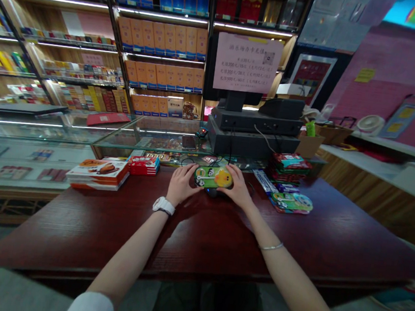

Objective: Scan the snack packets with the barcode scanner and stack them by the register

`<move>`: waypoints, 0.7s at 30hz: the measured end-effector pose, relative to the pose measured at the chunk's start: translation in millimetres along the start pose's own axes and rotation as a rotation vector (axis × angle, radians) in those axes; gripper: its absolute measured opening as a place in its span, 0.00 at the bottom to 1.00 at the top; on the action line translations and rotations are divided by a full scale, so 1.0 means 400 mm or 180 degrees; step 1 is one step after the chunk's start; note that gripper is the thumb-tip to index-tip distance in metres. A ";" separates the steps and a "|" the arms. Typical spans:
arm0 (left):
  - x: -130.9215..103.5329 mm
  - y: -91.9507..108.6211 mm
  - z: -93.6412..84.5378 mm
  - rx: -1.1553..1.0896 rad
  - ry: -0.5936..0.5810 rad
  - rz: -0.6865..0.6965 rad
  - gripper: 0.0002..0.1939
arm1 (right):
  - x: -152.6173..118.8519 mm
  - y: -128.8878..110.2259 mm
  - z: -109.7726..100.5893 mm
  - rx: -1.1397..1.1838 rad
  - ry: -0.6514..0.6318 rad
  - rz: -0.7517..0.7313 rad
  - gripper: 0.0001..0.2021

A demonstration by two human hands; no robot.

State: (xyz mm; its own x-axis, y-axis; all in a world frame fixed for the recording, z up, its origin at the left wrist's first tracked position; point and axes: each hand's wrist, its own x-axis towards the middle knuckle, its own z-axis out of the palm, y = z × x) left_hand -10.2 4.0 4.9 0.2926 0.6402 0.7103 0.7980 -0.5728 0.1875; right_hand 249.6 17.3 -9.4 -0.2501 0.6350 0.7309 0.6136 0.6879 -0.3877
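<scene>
Green duck packet (213,177) is in our two hands, in front of the monitor (210,71), above the worktop (198,238). We judge the work to be partway: this packet is picked up but not set down. The worktop spreads out on the near side of the monitor. To the monitor's front left lies a stack of orange-and-white boxes (98,171); to its front right, a pile of red packets (289,169), with a flatter pile of green packets (291,202) nearer us. Also front left of the monitor, a smaller stack of red packs (143,165) sits beside the boxes. All are gathered and unheld, but we cannot tell which are dealt with and which are left. Our left hand (184,184) pinches the packet's left end between thumb and fingers; our right hand (238,188) pinches its right end likewise
</scene>
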 end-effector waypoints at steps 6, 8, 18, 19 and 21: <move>0.006 0.007 -0.005 -0.0158 0.0026 -0.0048 0.38 | -0.002 -0.006 0.000 -0.0271 0.0057 -0.0090 0.42; 0.011 0.013 -0.006 -0.0184 0.0059 -0.0089 0.38 | -0.001 -0.011 -0.008 -0.0369 0.0075 -0.0173 0.41; 0.087 0.133 0.036 -0.0276 -0.0122 0.0151 0.38 | -0.054 0.025 -0.179 -0.1076 0.0172 -0.0382 0.31; 0.097 0.155 0.048 -0.0294 -0.0134 0.0213 0.38 | -0.067 0.033 -0.204 -0.1092 0.0193 -0.0333 0.31; 0.117 0.200 0.072 -0.0339 -0.0156 0.0357 0.38 | -0.094 0.048 -0.254 -0.1101 0.0210 -0.0163 0.30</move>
State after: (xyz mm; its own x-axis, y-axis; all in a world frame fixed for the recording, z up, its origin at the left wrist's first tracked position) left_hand 82.5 3.1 33.5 0.4042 0.5920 0.6972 0.6992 -0.6914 0.1818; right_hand 346.8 -28.9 12.6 -0.2452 0.5710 0.7835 0.8217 0.5513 -0.1446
